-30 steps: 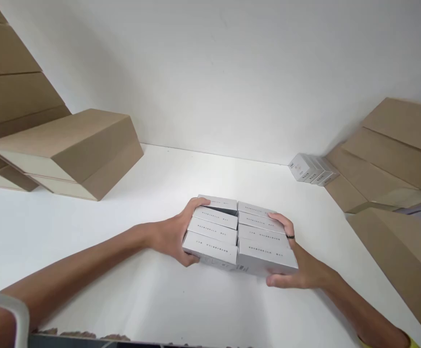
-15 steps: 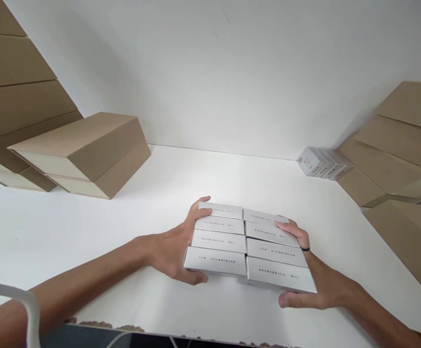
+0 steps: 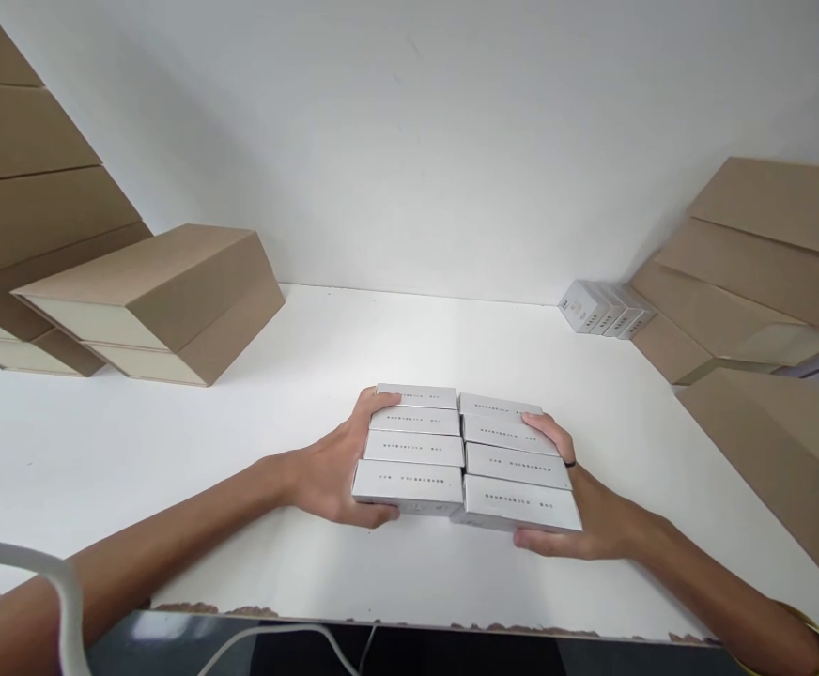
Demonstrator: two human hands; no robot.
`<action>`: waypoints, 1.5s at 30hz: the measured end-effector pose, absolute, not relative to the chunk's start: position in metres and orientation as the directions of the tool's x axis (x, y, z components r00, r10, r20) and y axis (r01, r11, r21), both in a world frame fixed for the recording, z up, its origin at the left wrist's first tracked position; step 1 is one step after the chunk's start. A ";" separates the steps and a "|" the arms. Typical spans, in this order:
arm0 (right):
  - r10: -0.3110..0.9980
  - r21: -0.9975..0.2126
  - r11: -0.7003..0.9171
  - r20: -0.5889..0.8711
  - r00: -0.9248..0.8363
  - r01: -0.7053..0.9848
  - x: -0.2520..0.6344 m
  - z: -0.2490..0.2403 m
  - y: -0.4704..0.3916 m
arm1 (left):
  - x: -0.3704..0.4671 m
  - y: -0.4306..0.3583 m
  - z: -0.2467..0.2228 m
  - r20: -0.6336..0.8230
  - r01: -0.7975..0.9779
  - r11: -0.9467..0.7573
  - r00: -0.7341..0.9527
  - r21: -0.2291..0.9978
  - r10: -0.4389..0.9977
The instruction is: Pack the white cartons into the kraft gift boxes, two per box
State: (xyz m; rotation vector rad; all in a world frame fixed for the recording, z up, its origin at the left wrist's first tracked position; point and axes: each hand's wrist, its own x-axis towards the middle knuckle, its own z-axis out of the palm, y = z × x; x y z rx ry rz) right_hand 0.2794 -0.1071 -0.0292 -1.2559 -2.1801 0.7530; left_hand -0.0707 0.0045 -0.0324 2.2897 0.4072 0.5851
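Several small white boxes with tiny dark print form a block of two side-by-side columns over the middle of the white table. My left hand (image 3: 339, 465) is wrapped round the outer side of the left column of white boxes (image 3: 413, 446), thumb at the near side and fingers at the far end. Around the right column of white boxes (image 3: 518, 460), my right hand (image 3: 579, 493) grips in the same way, a dark ring on one finger. The two columns touch or nearly touch, with a thin dark gap between them. Their undersides are hidden.
Brown cardboard boxes (image 3: 198, 291) with pale ends are stacked at the left. More brown boxes (image 3: 768, 291) stand at the right, beside a row of small white boxes (image 3: 599, 308) against the wall. A pale cable (image 3: 64, 601) crosses the lower left, near the table's chipped front edge (image 3: 353, 620).
Both hands and the white boxes have shifted slightly up and left in view, and the block looks lower and more level. The grip is unchanged. The camera view has shifted a little.
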 end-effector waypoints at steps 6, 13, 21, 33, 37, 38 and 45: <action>0.890 -0.686 0.418 0.177 -0.421 0.596 0.276 -0.021 -0.112 | -0.074 0.002 -0.019 0.270 0.121 -0.673 0.854 0.730 0.446; 0.918 -0.603 0.368 0.114 -0.381 0.707 0.283 -0.006 -0.115 | -0.109 0.017 0.045 0.105 0.464 -0.747 0.813 0.477 0.572; 0.974 -0.635 0.208 0.063 -0.219 0.744 0.280 -0.016 -0.125 | -0.129 0.055 0.100 -0.174 0.787 -0.591 0.617 0.179 0.768; 0.995 -0.681 0.095 0.049 -0.083 0.726 0.269 -0.016 -0.131 | -0.134 0.111 0.066 0.262 0.722 -0.457 0.644 -0.519 0.719; 0.974 -0.621 0.226 0.137 -0.179 0.750 0.281 -0.025 -0.125 | -0.141 0.103 0.049 0.301 0.724 -0.438 0.646 -0.533 0.702; 0.963 -0.604 0.268 0.166 -0.210 0.751 0.283 -0.027 -0.123 | -0.143 0.101 0.046 0.306 0.720 -0.442 0.653 -0.536 0.693; 0.944 -0.563 0.324 0.247 -0.219 0.760 0.286 -0.031 -0.120 | -0.157 0.088 0.028 0.356 0.707 -0.467 0.687 -0.532 0.634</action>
